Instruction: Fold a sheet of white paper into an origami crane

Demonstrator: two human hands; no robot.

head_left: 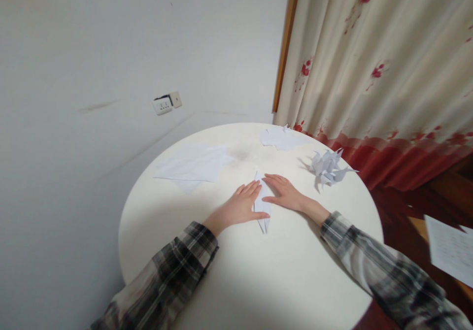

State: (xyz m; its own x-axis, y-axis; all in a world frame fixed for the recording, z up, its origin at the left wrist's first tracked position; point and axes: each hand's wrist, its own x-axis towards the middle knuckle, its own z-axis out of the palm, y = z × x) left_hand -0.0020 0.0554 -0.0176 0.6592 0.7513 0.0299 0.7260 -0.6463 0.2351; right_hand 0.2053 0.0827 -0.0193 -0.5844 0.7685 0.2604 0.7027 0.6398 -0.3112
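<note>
Lying flat: narrow, pointed white folded paper [262, 206]

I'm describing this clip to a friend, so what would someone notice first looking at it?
First, both hands, the left hand and right hand, pressed flat on a narrow folded white paper at the middle of the round white table. Next, a cluster of finished folded paper cranes on the table's right side, and flat white sheets to the left. Behind hangs a cream curtain with red flowers.

Head view, forward and down onto round table [207, 271], near.
</note>
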